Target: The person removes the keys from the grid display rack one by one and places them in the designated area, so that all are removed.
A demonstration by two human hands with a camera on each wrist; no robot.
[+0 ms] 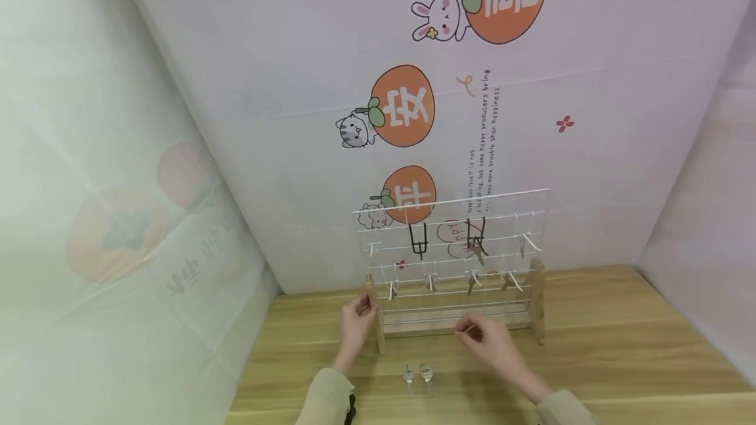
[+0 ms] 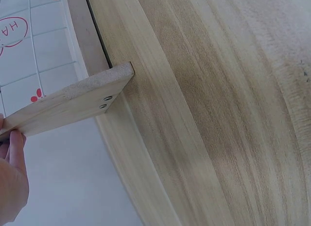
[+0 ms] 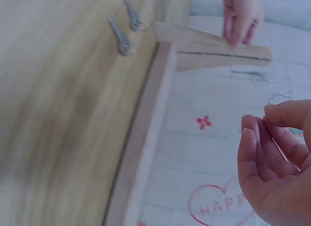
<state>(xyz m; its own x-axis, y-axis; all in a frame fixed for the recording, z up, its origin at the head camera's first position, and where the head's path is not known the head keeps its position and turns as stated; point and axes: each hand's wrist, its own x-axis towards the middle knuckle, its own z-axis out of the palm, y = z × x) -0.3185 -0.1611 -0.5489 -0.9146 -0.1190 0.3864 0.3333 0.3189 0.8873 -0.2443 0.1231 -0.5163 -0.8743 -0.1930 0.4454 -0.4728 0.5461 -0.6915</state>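
A white wire grid rack [image 1: 451, 197] with wooden end supports stands on the table. My left hand [image 1: 356, 323] holds its left wooden support [image 1: 378, 333], thumb and fingers on the support's edge, as the left wrist view also shows. In front of the rack's lower bar is my right hand [image 1: 490, 345], its fingers loosely curled and thumb near the fingertips; I see nothing held there. Several keys hang from hooks, among them a brass-coloured key [image 1: 478, 254] on a black hook. Two silvery keys with rings, a left key [image 1: 409, 378] and a right key [image 1: 426, 374], lie on the table.
The wood-grain table [image 1: 596, 346] runs under the rack. A printed white cloth [image 1: 307, 71] with orange fruit and cartoon animals rises behind it. Another cloth wall [image 1: 118, 117] stands at the left. Black hook [image 1: 418, 239] hangs high on the grid.
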